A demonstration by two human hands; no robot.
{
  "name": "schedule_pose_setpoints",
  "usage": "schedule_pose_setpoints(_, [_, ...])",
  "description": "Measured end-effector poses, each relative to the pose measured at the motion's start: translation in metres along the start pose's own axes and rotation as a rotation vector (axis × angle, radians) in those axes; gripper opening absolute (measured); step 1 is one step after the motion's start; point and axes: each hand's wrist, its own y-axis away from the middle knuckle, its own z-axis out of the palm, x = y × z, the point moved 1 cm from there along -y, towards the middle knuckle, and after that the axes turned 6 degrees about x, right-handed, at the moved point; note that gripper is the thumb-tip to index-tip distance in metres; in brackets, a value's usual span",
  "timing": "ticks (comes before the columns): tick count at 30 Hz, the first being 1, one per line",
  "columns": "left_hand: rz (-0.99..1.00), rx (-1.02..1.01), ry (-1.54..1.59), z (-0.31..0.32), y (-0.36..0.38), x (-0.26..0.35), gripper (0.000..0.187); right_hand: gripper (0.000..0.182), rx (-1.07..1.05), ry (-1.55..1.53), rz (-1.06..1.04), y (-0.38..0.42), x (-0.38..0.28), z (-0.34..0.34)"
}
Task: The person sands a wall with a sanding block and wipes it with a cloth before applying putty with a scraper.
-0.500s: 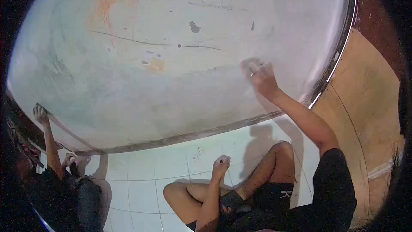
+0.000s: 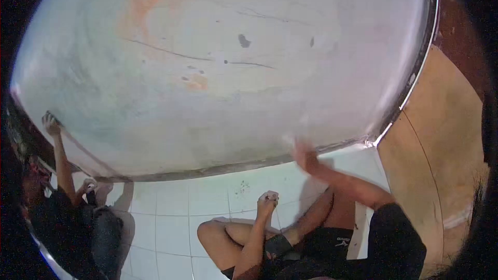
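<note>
A large curved, pale panel (image 2: 259, 114) fills the upper view, with orange smears, dark spots and thin dark lines on it. My right hand (image 2: 305, 156) is at its lower edge, right of the middle. Motion smears its fingers, so any thing in them cannot be made out. My left hand (image 2: 268, 200) is closed in front of my bent leg, above the tiles and apart from the panel. Something small and dark may show between its fingers, too small to name.
At the far left a co-worker (image 2: 67, 223) in dark clothes has a raised hand (image 2: 51, 123) against the panel. White floor tiles (image 2: 168, 233) lie below, with dark specks near the panel's edge. A tan board (image 2: 420, 176) stands at the right.
My right hand has swept down and slightly left across the panel to its lower edge. My left hand has barely moved. The view has shifted a little.
</note>
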Motion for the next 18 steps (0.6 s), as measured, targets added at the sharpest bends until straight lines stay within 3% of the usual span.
schedule_pose_setpoints(1, [-0.029,0.033,0.039,0.005,0.002,0.006,0.013,0.061,-0.188,-0.150,0.086,0.024,-0.034,0.003])
schedule_pose_setpoints(2, [-0.058,0.071,0.070,0.010,0.009,0.019,0.015,0.062,-0.092,-0.258,0.035,0.049,-0.060,-0.005])
schedule_pose_setpoints(4, [-0.053,0.145,0.023,0.004,0.014,0.038,0.021,0.064,-0.227,-0.536,0.043,0.090,-0.104,0.001])
schedule_pose_setpoints(5, [-0.029,0.179,-0.050,0.000,0.017,0.041,0.024,0.060,-0.132,-0.566,0.097,0.126,-0.138,0.036])
schedule_pose_setpoints(6, [0.004,0.208,-0.115,0.000,0.012,0.045,0.027,0.056,-0.158,-0.748,0.129,0.140,-0.153,0.063])
schedule_pose_setpoints(7, [0.004,0.160,0.116,-0.004,0.003,0.036,0.030,0.053,-0.183,-0.928,0.167,0.153,-0.167,0.088])
schedule_pose_setpoints(8, [-0.013,0.154,0.067,-0.002,0.005,0.040,0.030,0.051,-0.350,-1.268,0.186,0.160,-0.171,0.097])
schedule_pose_setpoints(10, [-0.058,0.147,-0.032,-0.002,0.016,0.044,0.029,0.043,-0.455,-1.566,0.197,0.154,-0.171,0.081])
schedule_pose_setpoints(12, [0.044,0.077,0.045,-0.004,0.007,0.026,0.028,0.032,-0.297,-1.482,0.180,0.140,-0.157,0.056])
schedule_pose_setpoints(13, [0.046,0.046,0.043,-0.005,0.001,0.022,0.027,0.035,-0.452,-1.089,-0.068,0.152,-0.162,0.129])
schedule_pose_setpoints(16, [0.104,0.142,-0.045,-0.003,0.003,0.019,0.022,0.035,-0.687,-1.175,0.182,0.128,-0.150,0.084])
schedule_pose_setpoints(17, [0.123,0.189,-0.092,-0.009,0.004,0.010,0.022,0.034,-0.588,-1.075,0.291,0.128,-0.152,0.067])
schedule_pose_setpoints(18, [0.145,0.235,-0.144,-0.014,0.002,0.007,0.021,0.033,-0.564,-1.102,0.197,0.124,-0.153,0.064])
